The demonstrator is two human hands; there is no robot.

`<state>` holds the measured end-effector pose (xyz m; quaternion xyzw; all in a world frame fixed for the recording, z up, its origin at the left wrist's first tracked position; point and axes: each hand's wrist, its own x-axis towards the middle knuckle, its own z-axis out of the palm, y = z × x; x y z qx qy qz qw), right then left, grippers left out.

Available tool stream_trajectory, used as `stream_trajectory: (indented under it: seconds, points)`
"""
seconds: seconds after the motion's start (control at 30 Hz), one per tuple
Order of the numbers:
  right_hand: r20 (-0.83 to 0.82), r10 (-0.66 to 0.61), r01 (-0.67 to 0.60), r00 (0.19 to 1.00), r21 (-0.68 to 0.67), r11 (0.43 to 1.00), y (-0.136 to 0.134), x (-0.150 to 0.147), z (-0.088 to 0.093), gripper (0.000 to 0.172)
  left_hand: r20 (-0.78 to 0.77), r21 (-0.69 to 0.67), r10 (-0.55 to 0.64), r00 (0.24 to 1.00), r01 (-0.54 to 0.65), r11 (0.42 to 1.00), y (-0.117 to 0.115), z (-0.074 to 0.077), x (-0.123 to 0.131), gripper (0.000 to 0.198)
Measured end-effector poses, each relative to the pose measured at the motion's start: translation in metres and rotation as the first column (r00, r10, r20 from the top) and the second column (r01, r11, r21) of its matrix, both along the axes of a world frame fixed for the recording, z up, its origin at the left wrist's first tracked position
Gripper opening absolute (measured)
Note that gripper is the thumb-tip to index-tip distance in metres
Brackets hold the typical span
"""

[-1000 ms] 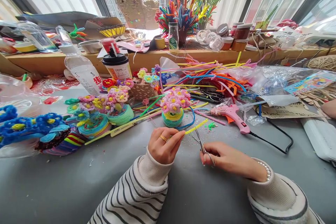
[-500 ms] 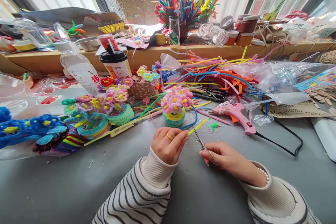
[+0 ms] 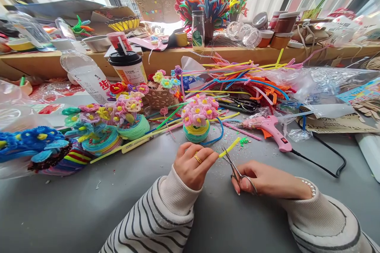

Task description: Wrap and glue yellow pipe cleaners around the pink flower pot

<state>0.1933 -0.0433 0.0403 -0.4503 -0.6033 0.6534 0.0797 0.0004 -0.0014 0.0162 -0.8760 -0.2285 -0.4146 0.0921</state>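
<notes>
My left hand [image 3: 194, 164] pinches a short yellow pipe cleaner [image 3: 233, 146], whose free end points up and to the right. My right hand [image 3: 255, 180] has its fingers in the handles of small metal scissors [image 3: 234, 167]. The scissor blades are parted and meet the yellow pipe cleaner just beyond my left fingertips. Behind my left hand stands a little pot of pink flowers [image 3: 199, 112], its base wound in yellow and teal. A blue pipe cleaner [image 3: 218, 136] curves out beside that pot.
A pink glue gun [image 3: 273, 128] with a black cord lies at the right. Several pipe-cleaner flower pots [image 3: 133, 126] stand at the left, near a plastic bottle [image 3: 84, 73] and a lidded cup [image 3: 128, 67]. Loose pipe cleaners [image 3: 255, 81] are heaped behind. Green scraps [image 3: 244, 141] lie on the grey table [image 3: 148, 205].
Both hands have shifted slightly to the right with the yellow pipe cleaner and the scissors. The scissor blades and handles are spread wider than before.
</notes>
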Motion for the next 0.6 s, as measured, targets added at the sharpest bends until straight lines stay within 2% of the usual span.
stream_trajectory:
  seconds: [0.1, 0.3, 0.4, 0.6]
  points:
    - [-0.019, 0.011, -0.012, 1.0, -0.023, 1.0, 0.004, 0.002, -0.002, 0.054, -0.016, 0.013, 0.017, 1.0, -0.017, 1.0, 0.002, -0.001, 0.001, 0.018]
    - [-0.069, -0.193, 0.184, 0.979, -0.117, 0.976, 0.006, 0.001, -0.016, 0.046, -0.064, 0.062, 0.134, 0.989, -0.13, 0.99, 0.004, -0.003, 0.002, 0.018]
    - [-0.053, -0.245, 0.24, 0.968, -0.087, 0.967, 0.005, -0.001, -0.017, 0.044, -0.083, 0.065, 0.167, 0.982, -0.162, 0.985, 0.004, -0.003, 0.002, 0.019]
    - [-0.035, -0.275, 0.273, 0.961, -0.05, 0.961, 0.005, -0.004, -0.017, 0.042, -0.088, 0.054, 0.186, 0.979, -0.181, 0.982, 0.004, -0.004, 0.0, 0.019]
